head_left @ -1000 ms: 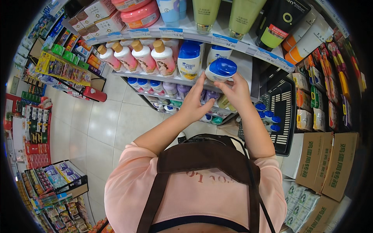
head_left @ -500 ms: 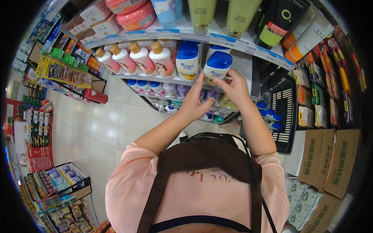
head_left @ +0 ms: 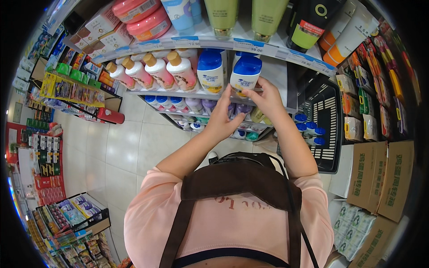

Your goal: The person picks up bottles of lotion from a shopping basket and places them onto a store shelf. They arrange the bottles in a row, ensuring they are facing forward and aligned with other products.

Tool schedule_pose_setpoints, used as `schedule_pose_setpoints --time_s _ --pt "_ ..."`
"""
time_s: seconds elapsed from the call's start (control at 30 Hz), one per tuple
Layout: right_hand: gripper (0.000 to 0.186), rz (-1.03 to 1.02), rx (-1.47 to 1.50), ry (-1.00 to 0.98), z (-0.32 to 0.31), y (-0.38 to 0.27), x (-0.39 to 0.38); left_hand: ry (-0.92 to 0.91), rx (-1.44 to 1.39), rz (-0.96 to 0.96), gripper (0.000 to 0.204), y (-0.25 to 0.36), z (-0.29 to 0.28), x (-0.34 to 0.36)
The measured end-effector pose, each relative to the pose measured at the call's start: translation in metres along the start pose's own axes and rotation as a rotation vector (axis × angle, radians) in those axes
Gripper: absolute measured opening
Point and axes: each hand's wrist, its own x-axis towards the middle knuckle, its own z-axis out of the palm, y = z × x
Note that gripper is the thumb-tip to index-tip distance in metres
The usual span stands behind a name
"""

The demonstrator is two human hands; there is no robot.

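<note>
A white shampoo bottle (head_left: 245, 77) with a blue cap stands nearly upright at the front edge of the middle shelf. My right hand (head_left: 266, 97) is closed on its lower right side, thumb across the front. Stretched fingers of my left hand (head_left: 222, 117) reach the bottle's lower left side, with the thumb spread away. Just left of it is a matching blue-capped bottle (head_left: 211, 73). Part of another blue-capped bottle shows behind the held one. Whether the held bottle's base rests on the shelf is hard to see.
Pink-and-white bottles (head_left: 181, 71) with wooden-looking caps line the shelf's left. Tubes and pink jars (head_left: 149, 29) fill the shelf above. A black basket (head_left: 328, 129) holding several blue-capped bottles sits at the right, near cardboard boxes (head_left: 367, 178). Hanging packets (head_left: 351, 105) flank it.
The held bottle has tipped back more upright and moved slightly left, toward the shelf. Both hands stay at it. The whole view has shifted a little.
</note>
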Motion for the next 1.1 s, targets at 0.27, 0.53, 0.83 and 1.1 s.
schedule_pose_setpoints --time_s 0.27,0.53,0.83,1.1 --pt "0.05 -0.002 -0.028 -0.004 0.0 -0.002 0.0 0.01 0.02 -0.005 0.087 -0.001 0.001 -0.002" --pt "0.052 0.053 -0.012 -0.029 -0.007 0.002 -0.002 0.017 0.039 0.022 0.085 -0.002 0.0 -0.005" --pt "0.037 0.223 -0.03 0.061 -0.064 0.008 -0.094 -0.148 0.124 0.104 0.052 0.004 0.007 -0.031" --pt "0.026 0.442 0.005 0.342 -0.106 0.066 -0.185 -0.56 -0.059 0.028 0.034 -0.002 0.078 -0.007"
